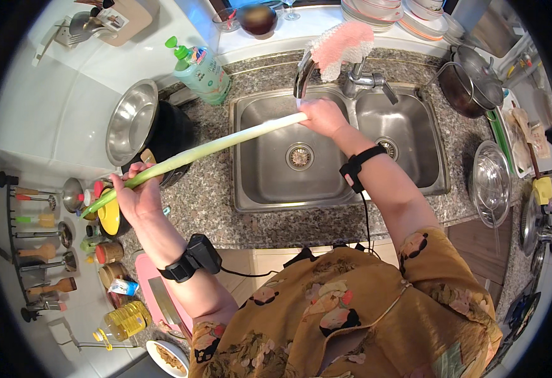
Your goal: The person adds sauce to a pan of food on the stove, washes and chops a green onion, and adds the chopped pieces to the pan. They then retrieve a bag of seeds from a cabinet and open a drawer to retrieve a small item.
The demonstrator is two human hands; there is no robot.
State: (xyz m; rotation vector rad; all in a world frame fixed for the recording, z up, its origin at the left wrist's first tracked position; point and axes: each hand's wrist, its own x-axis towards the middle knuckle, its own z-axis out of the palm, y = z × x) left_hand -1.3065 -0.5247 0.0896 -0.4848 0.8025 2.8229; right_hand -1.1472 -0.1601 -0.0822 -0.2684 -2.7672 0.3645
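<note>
A long green onion stalk (219, 142) stretches between my two hands, its white end over the sink and its green end toward the wall. My right hand (322, 115) grips the white end just under the curved faucet spout (303, 78), where a thin stream of water shows. My left hand (139, 191) is turned palm up around the green part, beyond the sink's left edge, with the thumb along the stalk. Below the stalk lies the larger basin of the steel double sink (276, 186).
A pink-and-white cloth (340, 45) hangs over the faucet. Left of the sink stand a green pump bottle (202, 75) and a tilted steel bowl (132, 123). On the right are a pot (465, 90) and a clear bowl (491, 184). A knife (163, 300) lies on a pink cutting board (146, 279).
</note>
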